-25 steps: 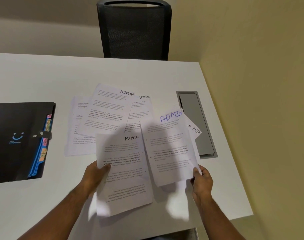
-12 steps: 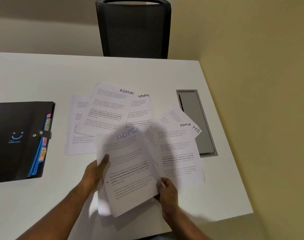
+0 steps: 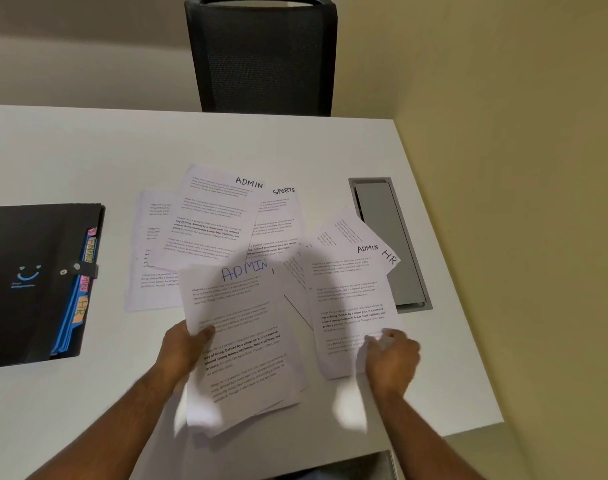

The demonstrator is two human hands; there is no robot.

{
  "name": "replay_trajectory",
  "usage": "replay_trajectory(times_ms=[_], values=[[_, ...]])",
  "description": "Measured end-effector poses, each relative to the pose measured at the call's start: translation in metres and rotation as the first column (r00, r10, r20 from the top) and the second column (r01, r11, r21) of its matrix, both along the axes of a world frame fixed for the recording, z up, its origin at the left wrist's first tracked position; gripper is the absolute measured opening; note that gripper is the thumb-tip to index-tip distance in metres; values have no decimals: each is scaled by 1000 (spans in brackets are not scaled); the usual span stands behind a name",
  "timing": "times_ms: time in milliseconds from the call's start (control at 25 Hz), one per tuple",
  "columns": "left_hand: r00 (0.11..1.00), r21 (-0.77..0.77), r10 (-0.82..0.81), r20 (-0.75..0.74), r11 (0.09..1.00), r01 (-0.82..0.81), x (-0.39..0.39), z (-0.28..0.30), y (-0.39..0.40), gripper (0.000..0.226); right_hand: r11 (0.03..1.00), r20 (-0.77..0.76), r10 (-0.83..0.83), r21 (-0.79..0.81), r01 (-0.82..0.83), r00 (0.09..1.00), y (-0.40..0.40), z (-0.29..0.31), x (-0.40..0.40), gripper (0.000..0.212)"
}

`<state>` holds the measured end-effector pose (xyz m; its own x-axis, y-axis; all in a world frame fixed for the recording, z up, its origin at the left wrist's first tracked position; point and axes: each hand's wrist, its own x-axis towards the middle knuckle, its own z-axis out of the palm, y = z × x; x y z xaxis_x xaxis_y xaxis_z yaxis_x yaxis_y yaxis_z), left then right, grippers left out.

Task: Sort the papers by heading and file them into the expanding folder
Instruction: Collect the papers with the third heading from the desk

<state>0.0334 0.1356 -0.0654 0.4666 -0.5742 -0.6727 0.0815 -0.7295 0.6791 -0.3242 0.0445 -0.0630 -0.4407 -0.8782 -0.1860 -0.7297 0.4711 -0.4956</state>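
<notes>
I'm at a white table [image 3: 88,150] set against a pale yellow wall [image 3: 520,168], with a black mesh chair [image 3: 261,53] pushed in on the far side and a grey cable hatch [image 3: 389,244] let into the top near the right edge. The black expanding folder [image 3: 29,282] lies closed at my left, its coloured tabs showing along the near edge, well apart from the papers. Loose sheets are spread over the middle of the table: one headed ADMIN [image 3: 219,216] on top, one headed SPORTS [image 3: 282,216] partly under it, and an HR sheet [image 3: 351,230] reaching onto the hatch.

Both my forearms come in from the bottom. My left hand [image 3: 183,348] grips the left edge of a small stack topped by a blue-lettered ADMIN page [image 3: 240,334], thumb on top, tilted up off the table. My right hand [image 3: 392,355] is curled, its fingers pinching the lower edge of another ADMIN paper [image 3: 351,299], which lies beside the stack; the hand is blurred.
</notes>
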Motion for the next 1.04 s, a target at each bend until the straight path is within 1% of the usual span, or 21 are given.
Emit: replay_trajectory(times_ms=[40,80,120,160,200,240,360,480,560,680,760,800,840,920,960,1040], values=[[1000,-10,8,-8,1000,-9,0,0,0,24,996,-53,-76,43,78,996,-8,-4,-15,45],[1000,-15,14,-15,1000,-15,1,0,0,24,983,-82,-136,109,144,987,-14,-2,-25,58],[1000,-17,17,-18,1000,-17,1,1,0,23,971,-85,-149,174,162,985,-20,-7,-37,66],[1000,-20,17,-20,1000,-18,0,2,0,23,957,-73,-136,248,151,988,-25,-8,-45,69],[1000,-19,17,-20,1000,-17,0,2,1,22,949,-40,-118,289,124,992,-29,-14,-52,68],[1000,-20,18,-23,1000,-18,-1,1,1,22,945,-15,-113,306,113,993,-32,-16,-56,62],[999,-19,19,-33,1000,-20,1,-2,3,22,945,34,-152,297,135,988,-35,-16,-55,35],[999,-22,21,-32,1000,-21,1,-2,4,21,945,78,-168,295,138,983,-32,-8,-50,17],[999,-29,32,-42,999,-34,0,-1,4,22,941,77,-166,309,135,983,-31,-13,-50,15],[997,-32,53,-63,998,-55,-1,1,4,23,936,65,-165,324,135,984,-30,-37,-59,22],[996,-31,57,-65,998,-60,-3,4,4,23,941,32,-144,313,127,989,-30,-30,-53,25],[996,-31,56,-64,998,-58,-4,6,4,21,944,10,-141,302,131,990,-30,-23,-48,29],[996,-34,51,-66,998,-54,-5,8,4,20,952,-15,-136,275,134,991,-30,-17,-43,38],[997,-38,44,-68,998,-47,-6,10,4,22,964,-72,-90,244,105,993,-34,-11,-36,63],[997,-37,44,-66,998,-46,-6,9,5,25,964,-108,-26,260,54,994,-36,-10,-32,73],[997,-38,34,-63,999,-36,-5,8,7,28,940,-169,109,339,-46,980,-38,-13,-27,81]])
